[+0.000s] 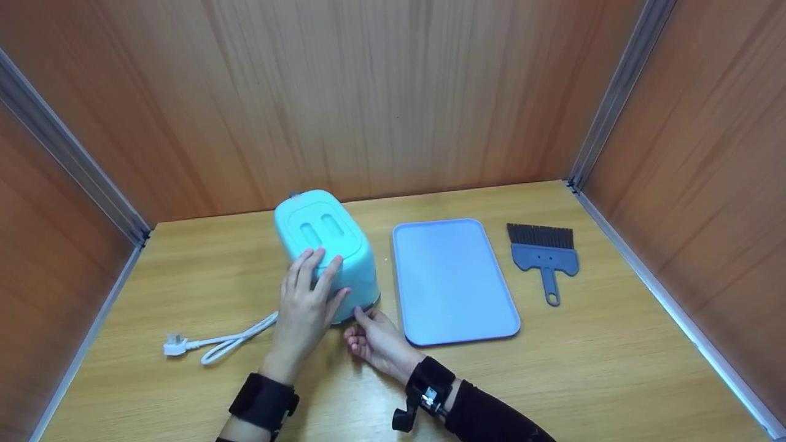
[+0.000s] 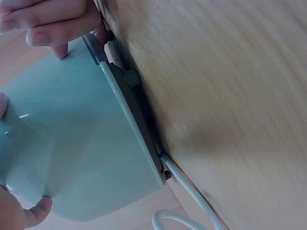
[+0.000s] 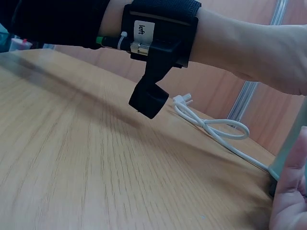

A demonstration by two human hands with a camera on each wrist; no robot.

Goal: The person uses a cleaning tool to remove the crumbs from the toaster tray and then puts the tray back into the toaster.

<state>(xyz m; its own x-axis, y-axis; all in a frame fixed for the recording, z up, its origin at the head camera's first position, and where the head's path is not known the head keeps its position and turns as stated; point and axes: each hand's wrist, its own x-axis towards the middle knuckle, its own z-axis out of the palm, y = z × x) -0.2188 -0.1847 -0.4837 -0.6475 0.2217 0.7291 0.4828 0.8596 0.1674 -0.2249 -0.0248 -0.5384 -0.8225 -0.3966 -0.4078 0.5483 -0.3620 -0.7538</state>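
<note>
A turquoise toaster (image 1: 365,267) with a dark base stands left of the middle; two oblong recesses mark its top. My left hand (image 1: 304,307) rests over the near top edge, fingers spread across the top, thumb on the side. Down at the near right corner of the base is my right hand (image 1: 384,341), its thumb on the dark edge and its other fingers curled in. In the left wrist view, a fingertip of that hand reaches behind the base edge, by a small beige-grey tab (image 2: 113,53). Whether it pinches this tab or the edge I cannot tell.
A white power cord (image 1: 230,344) with a plug (image 1: 176,345) lies looped to the left. Right of the toaster is a blue tray (image 1: 454,282), then a small blue brush (image 1: 545,255) with dark bristles. Wood-patterned panels (image 1: 393,98) enclose the back and sides of the table.
</note>
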